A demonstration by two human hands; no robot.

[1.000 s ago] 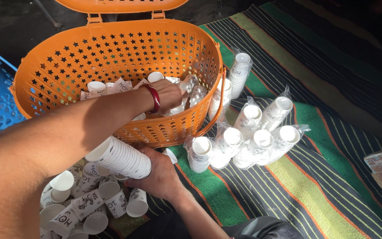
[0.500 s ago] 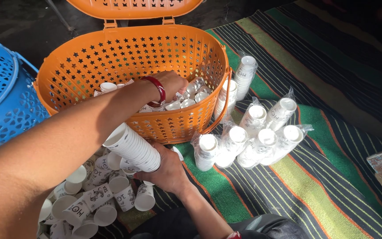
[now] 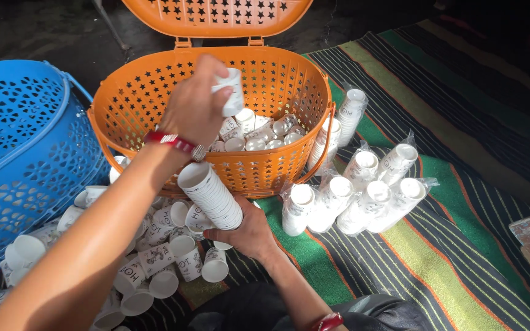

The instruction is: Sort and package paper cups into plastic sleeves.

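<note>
Head view looks down on a striped mat [image 3: 461,202] where the left hand [image 3: 194,110] is raised over the orange basket [image 3: 265,178], fingers closed around a single white paper cup [image 3: 231,92] held above the basket's middle, its long axis roughly upright with a slight tilt. Below that cup, loose paper cups in the basket [image 3: 256,132] lie jumbled against the basket's near wall. The right hand [image 3: 246,230] sits lower, just outside the basket's near rim, clamped around the bottom of a nested stack of paper cups [image 3: 210,196] whose long axis slants up and to the left, open mouth pointing toward the left forearm. The held cup thus lies up and away from the stack's mouth, with the basket's near wall between them; the left hand is the nearer one to the basket's contents, the right the nearer one to the scattered cups on the mat [image 3: 167,263] by the near left corner. A blue basket [image 3: 26,153] stands touching the orange one on the left, and plastic-wrapped cup sleeves [image 3: 363,196] lie in a cluster just to the right of the orange basket.
</note>
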